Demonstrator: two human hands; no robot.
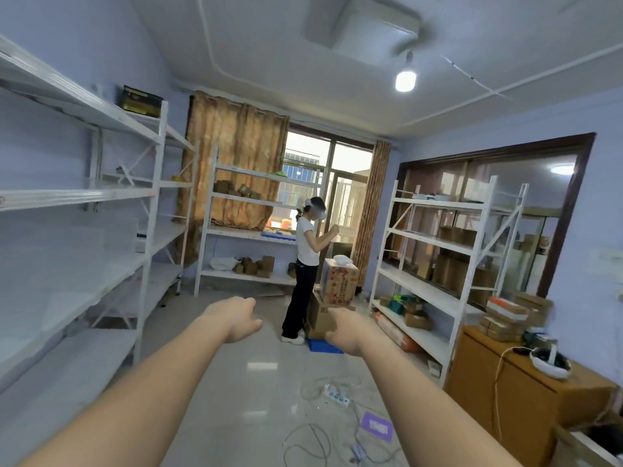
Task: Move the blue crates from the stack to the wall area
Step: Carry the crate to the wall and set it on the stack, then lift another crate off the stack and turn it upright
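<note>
A blue crate (322, 346) lies on the floor in the middle of the room, under stacked cardboard boxes (338, 285); only its near edge shows. Both my arms stretch forward at chest height. My left hand (236, 317) holds nothing, fingers loosely curled and apart. My right hand (345, 331) also holds nothing, with its back towards me, and it covers part of the crate and the lower box. Both hands are well short of the crate.
A person (305, 274) stands beside the boxes. White shelving racks line the left wall (84, 230), the back (242, 230) and the right (438, 264). A wooden cabinet (515, 392) stands at the right. Cables and a power strip (335, 396) lie on the tiled floor.
</note>
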